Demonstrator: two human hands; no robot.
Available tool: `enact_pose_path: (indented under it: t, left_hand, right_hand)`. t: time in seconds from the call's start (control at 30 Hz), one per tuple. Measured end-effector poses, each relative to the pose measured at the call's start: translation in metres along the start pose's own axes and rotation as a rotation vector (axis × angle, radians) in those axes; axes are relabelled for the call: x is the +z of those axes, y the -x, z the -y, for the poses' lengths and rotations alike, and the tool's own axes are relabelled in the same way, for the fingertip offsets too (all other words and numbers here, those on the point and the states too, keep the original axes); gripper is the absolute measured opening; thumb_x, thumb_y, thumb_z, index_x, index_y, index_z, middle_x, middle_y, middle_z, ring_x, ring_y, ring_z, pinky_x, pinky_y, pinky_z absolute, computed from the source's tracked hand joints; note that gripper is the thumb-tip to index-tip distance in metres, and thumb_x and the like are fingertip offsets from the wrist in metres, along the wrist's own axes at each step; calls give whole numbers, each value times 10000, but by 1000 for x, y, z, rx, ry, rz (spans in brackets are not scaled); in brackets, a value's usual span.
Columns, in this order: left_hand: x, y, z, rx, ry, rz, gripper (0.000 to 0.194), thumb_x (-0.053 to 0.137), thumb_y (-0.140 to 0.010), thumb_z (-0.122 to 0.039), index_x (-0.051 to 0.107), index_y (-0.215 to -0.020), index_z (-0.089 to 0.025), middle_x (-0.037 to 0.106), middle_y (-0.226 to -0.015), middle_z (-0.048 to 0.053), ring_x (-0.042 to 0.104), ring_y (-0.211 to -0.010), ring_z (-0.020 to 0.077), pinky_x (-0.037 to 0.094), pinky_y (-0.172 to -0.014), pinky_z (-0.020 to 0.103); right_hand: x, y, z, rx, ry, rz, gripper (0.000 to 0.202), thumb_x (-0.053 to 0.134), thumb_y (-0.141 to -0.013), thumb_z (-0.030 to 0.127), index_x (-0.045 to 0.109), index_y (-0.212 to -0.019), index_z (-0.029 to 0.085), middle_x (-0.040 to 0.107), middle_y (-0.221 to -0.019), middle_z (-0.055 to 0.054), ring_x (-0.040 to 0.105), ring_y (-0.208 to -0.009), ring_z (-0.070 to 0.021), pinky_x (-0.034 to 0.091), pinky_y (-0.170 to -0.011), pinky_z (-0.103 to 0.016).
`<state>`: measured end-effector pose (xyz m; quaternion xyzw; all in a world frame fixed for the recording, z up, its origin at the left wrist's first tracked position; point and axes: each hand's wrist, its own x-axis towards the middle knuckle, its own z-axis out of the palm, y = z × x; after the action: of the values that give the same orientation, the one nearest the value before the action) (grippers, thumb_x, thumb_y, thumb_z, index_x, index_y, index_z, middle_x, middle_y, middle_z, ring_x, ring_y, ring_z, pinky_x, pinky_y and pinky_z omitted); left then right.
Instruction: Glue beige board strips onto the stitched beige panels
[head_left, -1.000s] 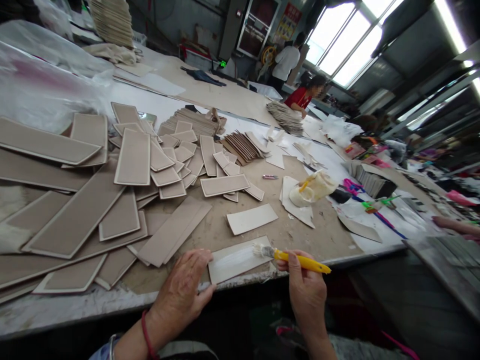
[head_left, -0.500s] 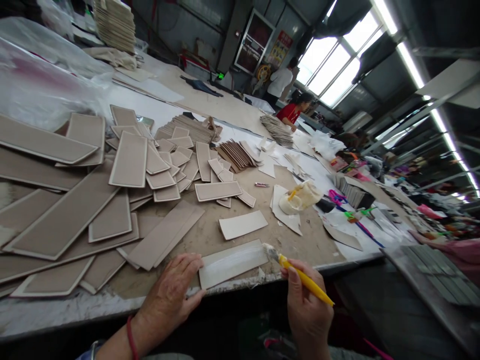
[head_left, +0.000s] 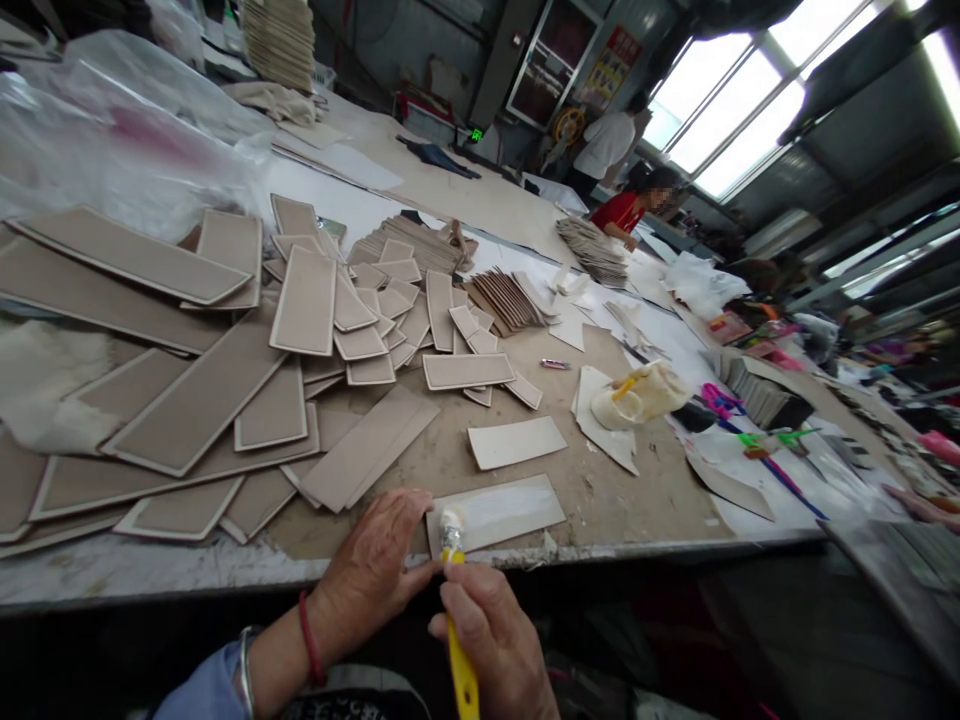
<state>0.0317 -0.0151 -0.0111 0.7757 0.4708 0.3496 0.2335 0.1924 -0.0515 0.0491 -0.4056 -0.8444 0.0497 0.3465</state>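
My right hand (head_left: 495, 630) grips a yellow-handled paintbrush (head_left: 459, 650). Its whitish bristles press on the left end of a pale rectangular panel (head_left: 510, 510), which has a wet white streak along it. My left hand (head_left: 379, 550) lies at that panel's left edge, fingers stretched out and touching it. Just behind is a second pale panel (head_left: 517, 442), slightly curled. Farther right, a cream-coloured pot (head_left: 616, 408) with a yellow stick in it stands on a white scrap.
Taupe panels with pale borders (head_left: 199, 400) are heaped on the left, beside clear plastic sheeting (head_left: 172, 130). A small cutter (head_left: 555, 364) lies mid-table. A person in red (head_left: 621, 212) is at the far side. The table edge (head_left: 637, 548) runs close in front of me.
My right hand has swept the brush leftward from the panel's right end to its left end, near my left hand. The whole view has shifted, so the scene sits farther right.
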Motion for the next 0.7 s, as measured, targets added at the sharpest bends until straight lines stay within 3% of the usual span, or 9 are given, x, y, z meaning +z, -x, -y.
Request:
enact_pose_path:
  t: [0.13, 0.33, 0.5, 0.7]
  left_hand:
    - [-1, -1, -1, 3, 12, -9, 486, 630, -736, -149, 408, -1167, -190, 552, -1102, 95, 522, -1054, 254, 463, -925, 445]
    - [-2, -4, -3, -10, 6, 9, 472, 647, -727, -151, 429, -1144, -186, 556, -1101, 91, 514, -1066, 251, 453, -935, 430]
    - [-3, -4, -3, -21, -3, 20, 495, 646, -709, -131, 428, -1151, -178, 552, -1105, 94, 509, -1071, 253, 446, -942, 431]
    - [-5, -3, -4, -31, -1, 41, 496, 651, -705, -125, 432, -1147, -175, 545, -1119, 99, 500, -1084, 253, 444, -954, 433]
  right_hand:
    - [0, 1, 8, 10, -82, 9, 234, 498, -826, 71, 570, -1015, 190, 669, -865, -96, 638, -800, -174, 553, -651, -247]
    - [-10, 20, 3, 369, -236, -178, 193, 487, -866, 185, 580, -1027, 235, 643, -933, -85, 630, -854, -204, 544, -698, -325]
    - [-21, 18, -16, 575, -211, -208, 153, 489, -861, 175, 594, -961, 225, 638, -862, -52, 636, -727, -169, 549, -606, -285]
    - [-28, 25, -21, 583, -116, -241, 153, 505, -851, 169, 603, -960, 211, 636, -895, -61, 633, -778, -180, 543, -657, -305]
